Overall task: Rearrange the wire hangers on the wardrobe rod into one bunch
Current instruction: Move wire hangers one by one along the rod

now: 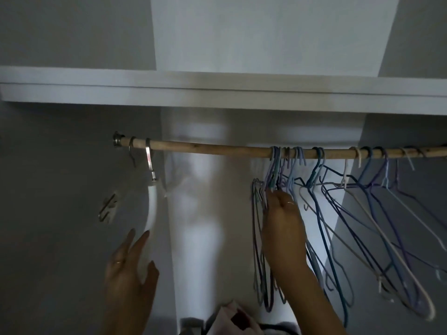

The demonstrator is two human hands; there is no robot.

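Two hands are raised: the left hand (pixel 128 269) is held with fingers straight, touching one white hanger (pixel 151 213); the right hand (pixel 283 213) is pinched on a tight bunch of wire hangers (pixel 274 170). Further wire hangers (pixel 362 189), too tangled to count, are spread rightward along one wooden rod (pixel 205 147).

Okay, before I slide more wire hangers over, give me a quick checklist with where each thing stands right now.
1. Right hand grips the bunch at the necks: ok.
2. Bunch hooks on the rod: ok.
3. Loose hangers gathered in: not ok, spread rightward.
4. Loose hangers free of tangles: cannot tell, their wires cross.
5. Left hand free to help: not ok, touching the white hanger.
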